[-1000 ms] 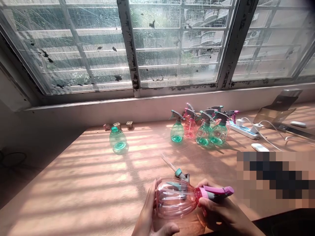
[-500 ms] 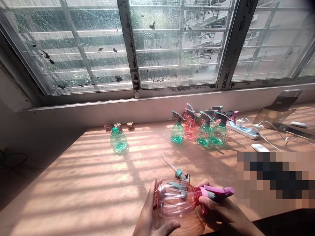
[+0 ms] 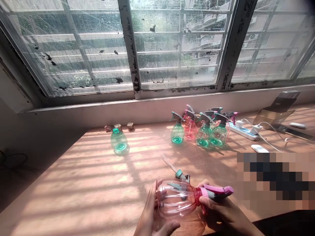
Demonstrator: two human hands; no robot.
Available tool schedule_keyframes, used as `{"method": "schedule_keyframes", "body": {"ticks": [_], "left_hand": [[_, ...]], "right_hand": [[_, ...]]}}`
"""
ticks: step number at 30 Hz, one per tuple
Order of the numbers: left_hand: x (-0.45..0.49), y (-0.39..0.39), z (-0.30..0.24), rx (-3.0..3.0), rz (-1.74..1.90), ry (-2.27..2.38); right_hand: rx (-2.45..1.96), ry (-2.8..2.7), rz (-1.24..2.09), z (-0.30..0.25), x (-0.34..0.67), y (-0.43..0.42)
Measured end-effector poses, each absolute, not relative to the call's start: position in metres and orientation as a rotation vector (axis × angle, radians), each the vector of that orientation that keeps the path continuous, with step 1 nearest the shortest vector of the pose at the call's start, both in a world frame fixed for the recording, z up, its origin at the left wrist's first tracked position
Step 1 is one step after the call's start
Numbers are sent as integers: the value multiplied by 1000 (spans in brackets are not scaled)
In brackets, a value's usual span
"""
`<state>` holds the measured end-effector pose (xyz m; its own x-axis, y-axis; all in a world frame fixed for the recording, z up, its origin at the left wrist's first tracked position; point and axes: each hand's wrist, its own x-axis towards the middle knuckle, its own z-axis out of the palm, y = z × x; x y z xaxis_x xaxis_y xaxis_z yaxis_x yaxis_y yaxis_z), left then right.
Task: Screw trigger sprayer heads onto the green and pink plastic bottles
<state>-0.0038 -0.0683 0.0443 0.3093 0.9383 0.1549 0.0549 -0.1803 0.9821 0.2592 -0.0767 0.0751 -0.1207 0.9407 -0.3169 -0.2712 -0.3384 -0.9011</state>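
Observation:
I hold a clear pink spray bottle (image 3: 176, 198) on its side, low over the wooden table (image 3: 86, 183). My left hand (image 3: 151, 213) wraps round the bottle's base, fingers closed on it. My right hand (image 3: 219, 213) grips the neck just below the pink and grey trigger head (image 3: 218, 191), which points right. Just behind the bottle a loose teal spray head with its dip tube (image 3: 176, 170) lies on the table.
A capless green bottle (image 3: 118, 141) stands at mid-left. A cluster of several green and pink spray bottles (image 3: 200, 129) stands by the window sill. A white power strip (image 3: 243, 129) with cables, a laptop stand (image 3: 275, 109) and a white mouse (image 3: 259, 148) are at right.
The pink bottle has turned slightly in my hands. Both hands keep their grip in nearly the same place.

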Motion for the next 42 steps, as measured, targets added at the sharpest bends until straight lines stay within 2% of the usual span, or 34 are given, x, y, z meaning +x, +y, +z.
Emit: {"method": "schedule_keyframes", "body": {"ticks": [27, 35, 42], "left_hand": [[2, -73, 54, 1711, 1093, 1064], [-2, -72, 53, 1513, 1098, 918], [3, -73, 60, 1564, 1100, 1014]], "right_hand": [[-1106, -931, 1630, 79, 262, -75], [-1058, -1009, 1677, 78, 261, -76], [-1123, -868, 1641, 83, 260, -78]]}}
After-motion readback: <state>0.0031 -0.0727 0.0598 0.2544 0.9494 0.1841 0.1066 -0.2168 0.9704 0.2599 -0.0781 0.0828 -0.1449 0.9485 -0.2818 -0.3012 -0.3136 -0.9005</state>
